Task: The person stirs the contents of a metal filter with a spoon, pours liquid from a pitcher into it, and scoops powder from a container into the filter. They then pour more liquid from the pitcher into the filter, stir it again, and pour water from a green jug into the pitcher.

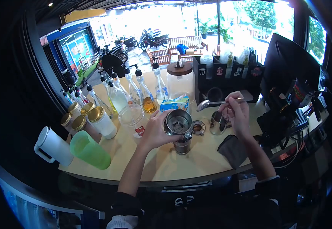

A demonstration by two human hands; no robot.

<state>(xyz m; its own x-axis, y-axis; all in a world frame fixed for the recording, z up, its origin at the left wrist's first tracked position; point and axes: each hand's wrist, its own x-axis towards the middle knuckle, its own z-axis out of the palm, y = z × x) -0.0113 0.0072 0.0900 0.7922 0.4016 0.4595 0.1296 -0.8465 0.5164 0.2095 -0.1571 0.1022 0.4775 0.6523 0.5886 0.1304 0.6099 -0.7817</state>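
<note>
My left hand is wrapped round a metal pitcher with some liquid or foam inside. Right under the pitcher, a metal container stands on the counter, partly covered by it. My right hand pinches the handle of a metal spoon, whose bowl points left, up and to the right of the pitcher. Behind that hand is a metal cup, partly hidden by its fingers. A small round metal piece lies between the pitcher and the cup.
Pump bottles, gold-lidded jars, a green pitcher and a white jug stand left. A clear plastic tub is beside my left hand. A dark cloth lies right; a monitor stands behind.
</note>
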